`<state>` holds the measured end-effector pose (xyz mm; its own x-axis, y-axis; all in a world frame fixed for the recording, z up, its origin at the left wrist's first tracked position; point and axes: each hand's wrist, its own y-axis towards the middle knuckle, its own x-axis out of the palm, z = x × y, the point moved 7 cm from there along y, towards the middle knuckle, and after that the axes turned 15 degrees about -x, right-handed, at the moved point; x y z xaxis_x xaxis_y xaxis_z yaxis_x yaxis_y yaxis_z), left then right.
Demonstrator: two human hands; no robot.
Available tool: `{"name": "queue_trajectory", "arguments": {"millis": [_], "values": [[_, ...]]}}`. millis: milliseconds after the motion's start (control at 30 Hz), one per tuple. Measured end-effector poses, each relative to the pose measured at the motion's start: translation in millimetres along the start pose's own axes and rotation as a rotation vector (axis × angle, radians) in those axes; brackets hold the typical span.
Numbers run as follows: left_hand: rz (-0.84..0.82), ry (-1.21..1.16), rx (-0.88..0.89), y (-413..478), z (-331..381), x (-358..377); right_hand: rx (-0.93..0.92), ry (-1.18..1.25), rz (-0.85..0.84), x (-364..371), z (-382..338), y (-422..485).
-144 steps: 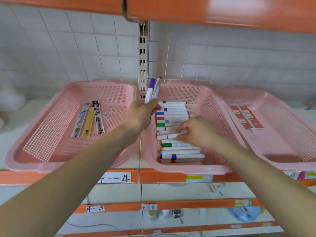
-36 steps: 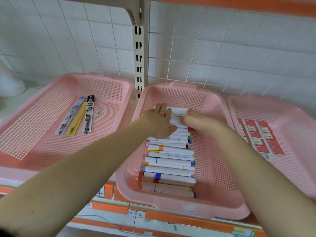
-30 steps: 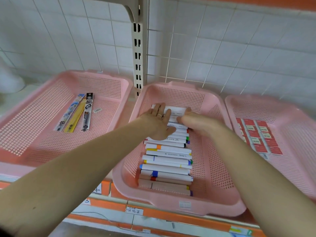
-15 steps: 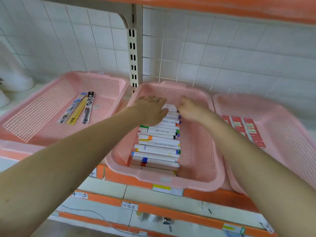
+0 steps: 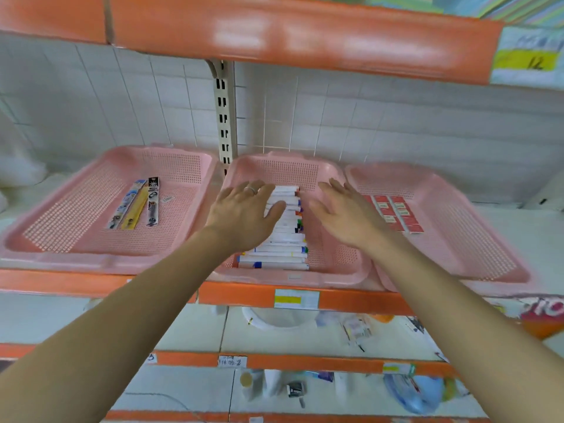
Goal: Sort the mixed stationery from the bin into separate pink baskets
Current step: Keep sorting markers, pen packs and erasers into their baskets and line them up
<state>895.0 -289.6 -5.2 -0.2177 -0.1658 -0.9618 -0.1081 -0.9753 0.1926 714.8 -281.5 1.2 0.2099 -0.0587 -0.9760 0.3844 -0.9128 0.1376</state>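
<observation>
Left grip: the left hand (image 5: 244, 213) is spread flat, fingers extended, grasping nothing; it hovers over the left ends of the markers (image 5: 282, 236); contact with them cannot be told.
Right grip: the right hand (image 5: 346, 216) is spread and empty, just right of the marker row, over bare mesh of the basket floor.
Markers: a row of white barrels with coloured caps, laid crosswise and stacked from near to far in the middle basket (image 5: 341, 270).
Left basket (image 5: 76, 257): holds three long packaged items (image 5: 135, 206) lying side by side, well apart from the hands.
Right basket (image 5: 488, 257): holds a group of small red packs (image 5: 393, 213) in its far left part.
Shelf (image 5: 238, 296): carries all three baskets; orange front edge with a label below the middle basket.
Source bin: not in view.
Step in hand: judged as squaring up the marker row; both hands are free.
Next move: calls for reaching to the bin for more mixed stationery, then matching each item to its basket by type. Keep the row undisturbed on leaving.
</observation>
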Motion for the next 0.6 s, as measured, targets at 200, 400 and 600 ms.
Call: {"name": "queue_trajectory", "arguments": {"millis": [200, 400, 600], "values": [[0.014, -0.050, -0.005, -52, 1, -1, 0.079, 0.002, 0.058, -6, -18, -60], [0.022, -0.022, 0.008, -94, 0, -7, 0.136, 0.023, 0.083, -12, -29, -119], [0.057, -0.012, 0.060, -109, 25, -28, 0.165, 0.016, 0.134, -38, -17, -153]]}}
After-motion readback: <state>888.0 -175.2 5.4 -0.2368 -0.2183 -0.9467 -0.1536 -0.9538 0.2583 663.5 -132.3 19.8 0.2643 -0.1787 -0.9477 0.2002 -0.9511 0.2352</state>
